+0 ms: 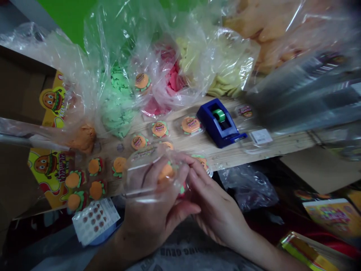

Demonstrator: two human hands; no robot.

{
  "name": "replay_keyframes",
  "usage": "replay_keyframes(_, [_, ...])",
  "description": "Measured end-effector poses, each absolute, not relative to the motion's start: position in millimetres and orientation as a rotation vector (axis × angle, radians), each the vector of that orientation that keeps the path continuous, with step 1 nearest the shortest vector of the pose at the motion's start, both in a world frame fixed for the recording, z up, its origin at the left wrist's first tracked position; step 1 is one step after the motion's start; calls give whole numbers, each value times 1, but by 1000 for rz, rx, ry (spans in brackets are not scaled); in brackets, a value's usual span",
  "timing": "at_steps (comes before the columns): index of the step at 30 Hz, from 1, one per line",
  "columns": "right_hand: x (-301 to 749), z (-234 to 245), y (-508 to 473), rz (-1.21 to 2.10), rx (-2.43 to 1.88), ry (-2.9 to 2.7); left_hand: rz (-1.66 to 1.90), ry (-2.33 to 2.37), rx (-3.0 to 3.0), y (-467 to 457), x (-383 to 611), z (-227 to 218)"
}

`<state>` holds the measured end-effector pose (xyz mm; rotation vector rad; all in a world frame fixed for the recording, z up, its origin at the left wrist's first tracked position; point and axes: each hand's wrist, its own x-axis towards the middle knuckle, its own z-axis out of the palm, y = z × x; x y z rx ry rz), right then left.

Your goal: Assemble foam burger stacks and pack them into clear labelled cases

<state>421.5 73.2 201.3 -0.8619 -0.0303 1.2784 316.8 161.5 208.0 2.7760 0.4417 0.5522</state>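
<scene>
- Orange burger toy (166, 171) sits in a clear blister (149, 165) above the surface, partly hidden behind fingers.
- Left hand (146, 210): grip clamped on the blister.
- Right hand (217, 214): fingertips (194, 165) pressed on the blister's edge, grip closed on it.
- Wooden surface (282, 146): more burgers in blisters lie near a blue tape dispenser (211, 130) holding green tape (219, 114).
- Green bag (118, 101), pink bag (172, 86), yellow bag (222, 71): contents blurred by plastic film.
- Printed burger card (47, 177): cut off at left, mostly covered by loose burgers.
</scene>
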Motion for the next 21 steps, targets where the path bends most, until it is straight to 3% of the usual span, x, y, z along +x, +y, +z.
replay_keyframes(6, [422,202,69,1402,-795,24,609,496,2736,158,313,207])
replay_keyframes(21, [417,196,69,1310,-864,77,737,511,2468,155,309,197])
